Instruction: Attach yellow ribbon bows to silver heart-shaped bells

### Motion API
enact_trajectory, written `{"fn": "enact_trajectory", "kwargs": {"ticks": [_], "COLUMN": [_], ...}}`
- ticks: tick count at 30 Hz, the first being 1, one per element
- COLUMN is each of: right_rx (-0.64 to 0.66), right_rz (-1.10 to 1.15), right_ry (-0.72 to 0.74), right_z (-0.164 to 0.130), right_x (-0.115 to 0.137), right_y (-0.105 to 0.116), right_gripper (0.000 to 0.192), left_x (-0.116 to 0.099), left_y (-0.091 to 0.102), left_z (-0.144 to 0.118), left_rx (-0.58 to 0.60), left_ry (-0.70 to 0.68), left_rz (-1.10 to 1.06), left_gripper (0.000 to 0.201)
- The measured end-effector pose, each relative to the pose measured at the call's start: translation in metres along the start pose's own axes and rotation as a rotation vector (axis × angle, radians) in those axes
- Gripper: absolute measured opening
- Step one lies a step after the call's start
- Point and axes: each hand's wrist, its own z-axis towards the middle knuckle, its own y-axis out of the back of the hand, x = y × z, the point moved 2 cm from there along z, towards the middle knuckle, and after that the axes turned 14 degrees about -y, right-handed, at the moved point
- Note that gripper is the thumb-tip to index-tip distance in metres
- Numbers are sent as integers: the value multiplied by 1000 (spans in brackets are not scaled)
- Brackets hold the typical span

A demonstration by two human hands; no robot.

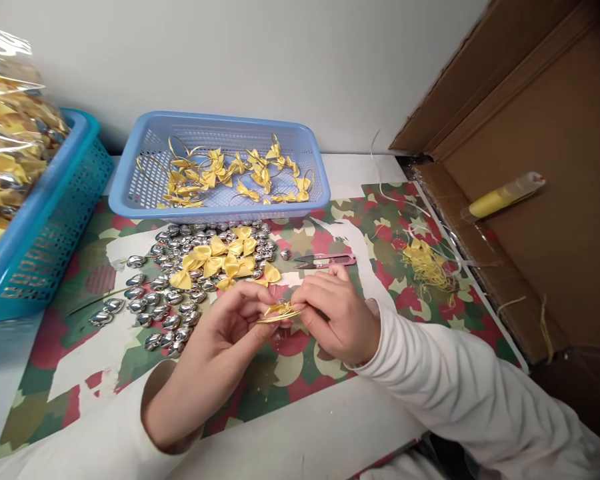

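Both hands (290,317) pinch gold cord (283,311).

Bright, even overhead light, faint shadows, glare on the silver metal hearts (165,293), wide-angle bending at edges, slight blur throughout.

Single head-worn view, looking forward and down, close over the table (330,427)

Yellow bows (215,261), silver hearts (153,303), blue basket (130,193), possibly pink snips (325,261).
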Motion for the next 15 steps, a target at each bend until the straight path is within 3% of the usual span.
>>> {"fn": "enact_trajectory", "kwargs": {"ticks": [6, 11, 15], "right_rx": [204, 335, 353], "right_rz": [387, 823, 886], "right_ry": [-205, -369, -388], "right_z": [2, 2, 0], "right_x": [1, 3, 3], "right_y": [3, -1, -2], "right_gripper": [22, 23, 24], "left_x": [5, 3, 2], "left_y": [-3, -5, -6], "left_z": [-1, 0, -1], "left_rx": [-8, -18, -29], "left_ry": [213, 309, 324], "left_rz": [-317, -428, -458], "left_gripper": [22, 22, 21]}}
